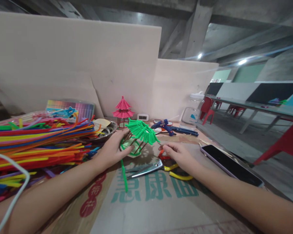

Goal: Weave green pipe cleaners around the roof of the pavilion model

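My left hand is closed around the base of a small pavilion model. Its ragged roof is bright green pipe cleaner, carried on thin brown posts above a pale green-edged base, and it tilts to the right. A green pipe cleaner hangs down below the base. Close to the roof's right corner, my right hand has thumb and fingers pinched together; what is between them is too small to name. Under the hands lie silver-bladed scissors with yellow handles. A red-orange handle shows beside my right fingertips.
Bundles of coloured pipe cleaners crowd the left side. Behind stand a pink-roofed pavilion, a small digital clock and a clear bottle. A blue glue gun lies at the back, a phone at right.
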Action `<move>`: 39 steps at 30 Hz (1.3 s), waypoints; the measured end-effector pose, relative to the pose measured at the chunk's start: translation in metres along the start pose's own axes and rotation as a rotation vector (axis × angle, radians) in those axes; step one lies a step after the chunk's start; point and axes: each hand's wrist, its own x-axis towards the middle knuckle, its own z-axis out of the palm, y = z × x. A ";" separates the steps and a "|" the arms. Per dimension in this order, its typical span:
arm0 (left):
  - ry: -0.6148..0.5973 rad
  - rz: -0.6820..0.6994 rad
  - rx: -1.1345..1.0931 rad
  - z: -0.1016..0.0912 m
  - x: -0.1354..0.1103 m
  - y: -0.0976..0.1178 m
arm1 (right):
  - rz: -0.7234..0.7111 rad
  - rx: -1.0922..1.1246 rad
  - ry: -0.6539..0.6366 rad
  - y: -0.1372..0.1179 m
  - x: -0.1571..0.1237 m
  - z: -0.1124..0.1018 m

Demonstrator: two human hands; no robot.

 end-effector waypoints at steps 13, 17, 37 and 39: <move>-0.008 0.023 0.007 0.001 -0.002 -0.001 | 0.069 0.103 0.004 0.001 0.000 0.003; -0.006 0.012 -0.002 0.000 -0.001 0.000 | 0.074 0.118 0.011 0.002 0.000 0.003; -0.005 0.004 0.004 0.002 -0.002 -0.003 | 0.077 0.136 -0.017 0.000 -0.001 0.002; -0.005 0.009 0.009 0.002 -0.002 -0.003 | 0.052 0.095 -0.014 0.000 -0.001 0.002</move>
